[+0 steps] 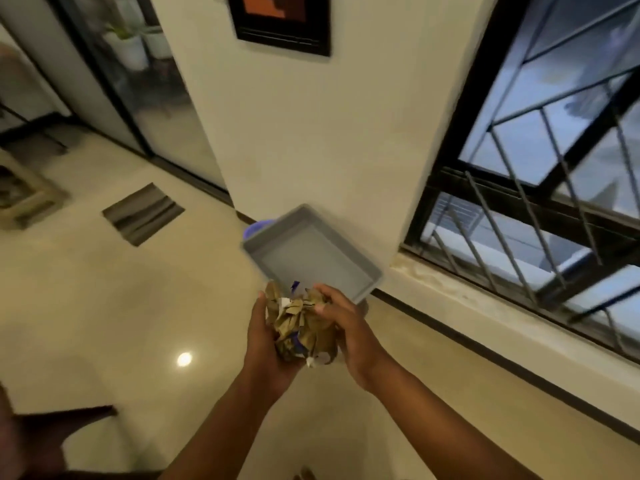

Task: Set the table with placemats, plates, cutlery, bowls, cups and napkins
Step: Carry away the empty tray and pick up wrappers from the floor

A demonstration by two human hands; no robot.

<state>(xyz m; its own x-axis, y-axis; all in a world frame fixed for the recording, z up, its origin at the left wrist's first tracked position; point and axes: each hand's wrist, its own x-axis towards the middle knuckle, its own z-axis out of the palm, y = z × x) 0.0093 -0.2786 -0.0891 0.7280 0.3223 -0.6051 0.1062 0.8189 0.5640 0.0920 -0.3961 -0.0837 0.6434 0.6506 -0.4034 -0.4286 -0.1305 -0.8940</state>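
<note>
Two hands cup a crumpled wad of brown paper scraps (304,323) between them: the left hand (266,344) curls under and round its left side, the right hand (346,330) grips its right side, fingers bent over the top. Just beyond the wad stands a grey bin (311,254) with its lid tilted up, against the wall (311,133), on the glossy floor (121,306) beside a barred window (554,168).

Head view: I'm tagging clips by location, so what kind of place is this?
Probably a room in a home: a glossy tiled floor, a barred window and a framed picture on the wall. Both hands hold crumpled paper scraps by a grey bin lid.
</note>
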